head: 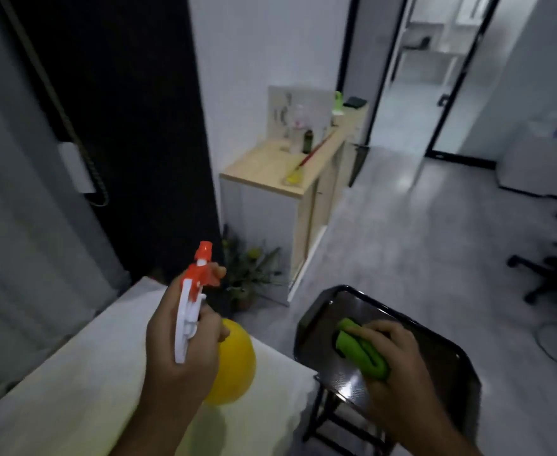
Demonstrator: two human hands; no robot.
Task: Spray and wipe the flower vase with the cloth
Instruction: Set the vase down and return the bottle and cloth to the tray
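1. The flower vase (241,284), blurred, stood on the floor beyond the left hand (181,343), past the far corner of the white tabletop (83,373).
2. The left hand was closed around a spray bottle (191,304) with a white and orange trigger head; its yellow body (234,363) showed just below and right of that hand.
3. The right hand (392,363) gripped a folded green cloth (359,350), pressing it onto a dark tray (323,311) on a stand beside the tabletop.
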